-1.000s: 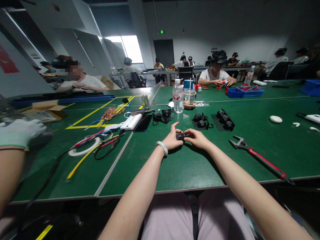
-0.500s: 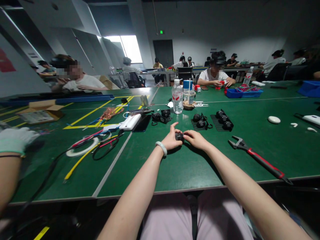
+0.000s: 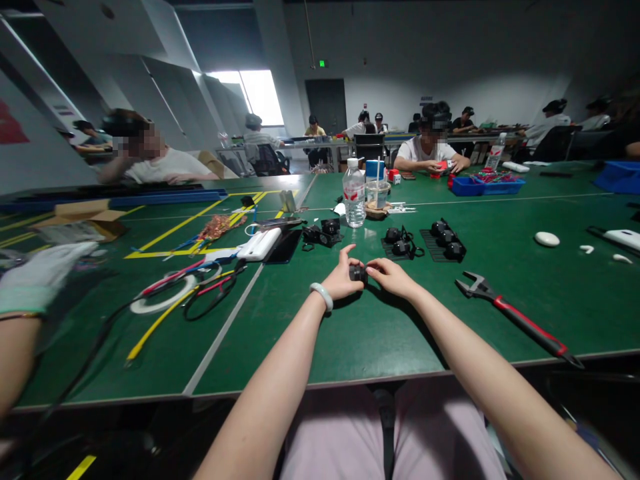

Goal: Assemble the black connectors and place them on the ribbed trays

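A small black part sits between both my hands, just above the green table. My left hand, with a pale bangle on the wrist, curls round its left side, forefinger raised. My right hand pinches its right side with closed fingers. Further back lie more black parts: one group to the left, a pair with cords in the middle, and a row on a black mat.
An adjustable wrench with a red handle lies to the right. Cables and a tape roll lie to the left, near a co-worker's white-gloved hand. A water bottle, a cup and a white power bank stand behind. Other people sit at the tables.
My hands keep hold of the black part with hardly any shift. The co-worker's gloved hand at the left has dipped and come back up.
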`<control>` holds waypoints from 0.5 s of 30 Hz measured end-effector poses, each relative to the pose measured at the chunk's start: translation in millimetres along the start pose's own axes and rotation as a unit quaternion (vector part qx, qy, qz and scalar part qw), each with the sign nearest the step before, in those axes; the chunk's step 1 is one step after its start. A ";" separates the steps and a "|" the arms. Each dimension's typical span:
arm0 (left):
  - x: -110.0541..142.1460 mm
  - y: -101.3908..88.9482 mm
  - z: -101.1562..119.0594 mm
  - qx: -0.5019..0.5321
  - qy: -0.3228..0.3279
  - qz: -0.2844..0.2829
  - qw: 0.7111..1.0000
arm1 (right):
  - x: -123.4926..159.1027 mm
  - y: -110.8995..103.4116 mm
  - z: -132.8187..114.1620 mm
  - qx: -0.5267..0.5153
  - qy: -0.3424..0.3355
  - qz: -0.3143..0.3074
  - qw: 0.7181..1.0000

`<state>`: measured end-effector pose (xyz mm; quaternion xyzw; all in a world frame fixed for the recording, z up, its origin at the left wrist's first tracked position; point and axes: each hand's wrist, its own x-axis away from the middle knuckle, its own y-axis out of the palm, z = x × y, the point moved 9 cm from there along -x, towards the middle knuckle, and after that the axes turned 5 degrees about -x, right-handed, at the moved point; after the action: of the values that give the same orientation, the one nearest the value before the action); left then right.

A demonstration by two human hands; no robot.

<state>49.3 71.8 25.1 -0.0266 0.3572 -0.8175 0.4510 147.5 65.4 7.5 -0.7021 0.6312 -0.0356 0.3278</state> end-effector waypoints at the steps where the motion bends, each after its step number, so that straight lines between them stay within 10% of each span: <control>1: 0.0 0.0 0.2 -0.001 0.002 -0.001 1.000 | 0.3 -1.1 0.5 -0.011 0.002 0.006 1.000; 15: -0.7 0.8 2.2 0.012 0.000 -0.006 1.000 | 4.8 -2.7 -22.1 -0.037 -0.065 -0.013 0.997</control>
<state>51.1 70.8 26.4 -0.0234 0.3478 -0.8243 0.4461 140.5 51.8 24.4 -0.7226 0.6002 0.0290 0.3417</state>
